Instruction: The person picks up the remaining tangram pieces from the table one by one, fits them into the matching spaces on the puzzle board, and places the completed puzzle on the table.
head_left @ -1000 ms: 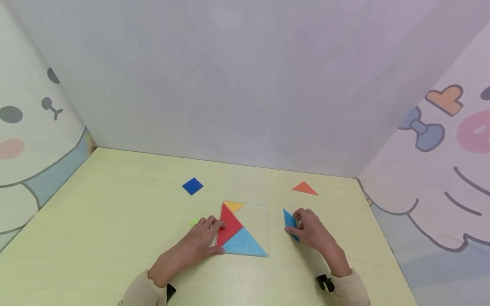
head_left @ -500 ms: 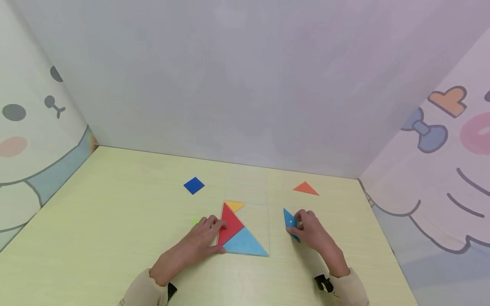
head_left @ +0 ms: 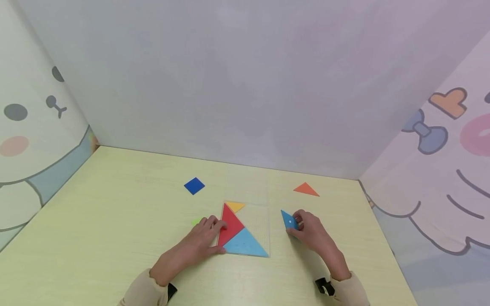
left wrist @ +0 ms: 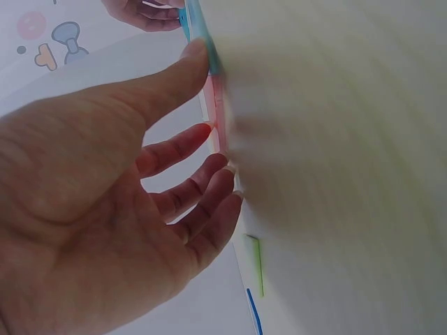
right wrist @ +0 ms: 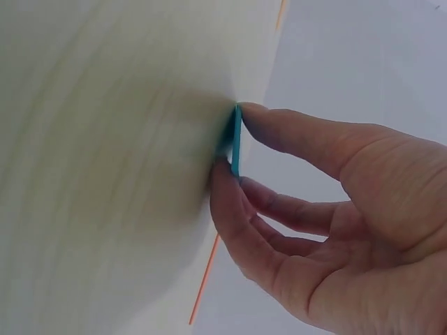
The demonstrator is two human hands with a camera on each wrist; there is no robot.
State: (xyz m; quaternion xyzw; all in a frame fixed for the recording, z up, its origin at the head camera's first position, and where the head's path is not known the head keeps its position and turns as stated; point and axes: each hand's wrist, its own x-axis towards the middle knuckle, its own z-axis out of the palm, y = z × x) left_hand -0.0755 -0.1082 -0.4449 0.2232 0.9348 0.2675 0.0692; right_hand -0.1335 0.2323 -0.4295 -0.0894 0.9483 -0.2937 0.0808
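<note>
A clear square tray (head_left: 255,216) lies flat in the middle of the table. Within it are a large red triangle (head_left: 230,228), a large light blue triangle (head_left: 246,244) and a small yellow triangle (head_left: 235,206). My left hand (head_left: 195,242) rests at the tray's near-left corner, one fingertip on the red triangle and the thumb at the front edge. To the right of the tray, my right hand (head_left: 311,229) pinches a blue tangram piece (head_left: 289,220), seemingly a parallelogram, tilted up off the table. Fingers partly cover it. The right wrist view shows it edge-on between thumb and fingers.
A dark blue square (head_left: 194,185) lies back left of the tray, an orange triangle (head_left: 306,189) back right. Beside the left hand a green piece (head_left: 196,221) is mostly hidden. A faint clear sheet (head_left: 246,187) lies behind the tray. Walls stand around the table.
The blue tangram piece has shifted slightly left and turned in my right fingers, its lower tip now less visible. My left hand and the tray stay in place.
</note>
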